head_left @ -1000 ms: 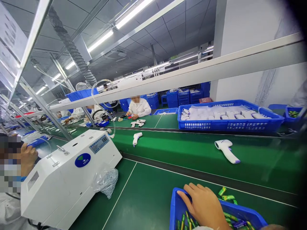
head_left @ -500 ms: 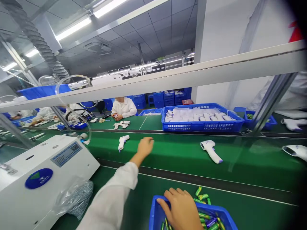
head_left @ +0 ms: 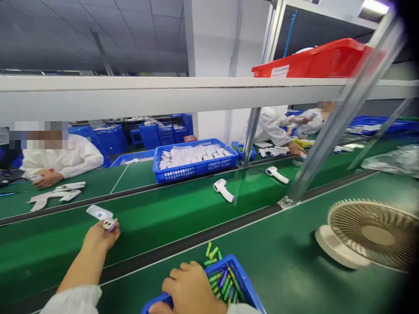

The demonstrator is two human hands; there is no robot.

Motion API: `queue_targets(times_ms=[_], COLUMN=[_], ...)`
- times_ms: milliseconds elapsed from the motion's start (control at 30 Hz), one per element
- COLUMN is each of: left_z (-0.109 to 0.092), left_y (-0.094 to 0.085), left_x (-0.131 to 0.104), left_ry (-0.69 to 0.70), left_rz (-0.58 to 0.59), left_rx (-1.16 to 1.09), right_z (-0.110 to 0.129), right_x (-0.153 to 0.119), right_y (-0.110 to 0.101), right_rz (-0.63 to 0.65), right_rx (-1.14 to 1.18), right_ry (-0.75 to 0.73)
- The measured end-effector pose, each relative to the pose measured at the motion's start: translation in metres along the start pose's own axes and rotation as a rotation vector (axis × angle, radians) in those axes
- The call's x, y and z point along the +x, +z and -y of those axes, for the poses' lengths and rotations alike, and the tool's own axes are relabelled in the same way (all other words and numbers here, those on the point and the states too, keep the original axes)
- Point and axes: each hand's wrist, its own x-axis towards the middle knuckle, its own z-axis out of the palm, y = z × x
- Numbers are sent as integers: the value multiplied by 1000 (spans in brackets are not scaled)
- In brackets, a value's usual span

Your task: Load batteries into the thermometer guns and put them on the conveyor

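My left hand (head_left: pixel 100 237) reaches over the green conveyor belt (head_left: pixel 176 209), fingers closed around the handle of a white infrared thermometer (head_left: pixel 100 213). Its head points away to the left, and the handle end faces me. My right hand (head_left: pixel 190 285) lies over the rim of a small blue bin (head_left: pixel 247 279) near me, gripping its edge; the palm side is hidden. Green and purple batteries (head_left: pixel 225 283) fill the visible part of the bin. Several loose batteries (head_left: pixel 211 254) lie just beyond its rim. Farther right on the belt are two thermometers, a nearer one (head_left: pixel 224 190) and a farther one (head_left: pixel 277 175).
Across the belt stands a blue basket (head_left: pixel 196 167) of white thermometers. White casings (head_left: pixel 59 195) lie before a seated co-worker (head_left: pixel 78 150). A fan (head_left: pixel 376 233) stands at right. A white shelf (head_left: pixel 131 98) and metal post (head_left: pixel 340 104) cross the view; a red bin (head_left: pixel 314 59) sits above.
The view has swung right. My left hand has closed on a thermometer that lay on the belt. My right hand stays on the bin's rim.
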Motion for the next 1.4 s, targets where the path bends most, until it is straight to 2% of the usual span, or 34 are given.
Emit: queue_targets(times_ms=[67,100,133,167,233,267,333,400,467,600,767,967,1067,1133,1167,1200,1267,1333,1400], left_z=[40,60,80,99,128,139,151,154,152,147,146,146,145,145,145,145,146,146,146], left_y=[36,62,90,119,167,183,198,196,187,174,179,178,176,175,175,175,175,175,175], left_x=[7,10,12,13,13,11,3,-9,-20,-30,-30,-35,-37,-37,-37,-37,-38,-39,-40], left_ry=[-65,-78,-74,-122,-229,-298,-426,-536,-590,-569,-547,-484,-481,-464,-456,-454,-461,-464,-461], left_rz=[-520,-723,-990,-1113,-1153,-1134,-1076,-1044,-1041,-1065,-1070,-1175,-1182,-1173,-1167,-1160,-1153,-1156,-1175], left_rx=[60,31,18,-9,12,51,166,305,420,431,392,303,266,240,228,218,205,182,138], right_z=[2,1,-2,-7,-20,-27,-37,-40,-35,-17,-7,-7,-6,-5,-3,-2,2,6,8], right_x=[-1,-4,-9,-15,-33,-44,-66,-83,-91,-82,-72,-79,-79,-78,-76,-73,-65,-54,-44], right_y=[-26,-41,-57,-72,-99,-110,-124,-127,-120,-92,-71,-64,-64,-68,-71,-74,-80,-83,-82], right_rz=[-62,-106,-163,-232,-325,-312,-160,29,168,313,372,394,377,321,252,143,-157,-428,-535], right_rx=[83,129,163,192,259,287,279,193,68,-132,-165,-124,-159,-133,-78,2,184,321,372], right_ry=[6,8,26,91,266,325,356,284,179,50,40,66,48,21,15,20,27,-22,-98])
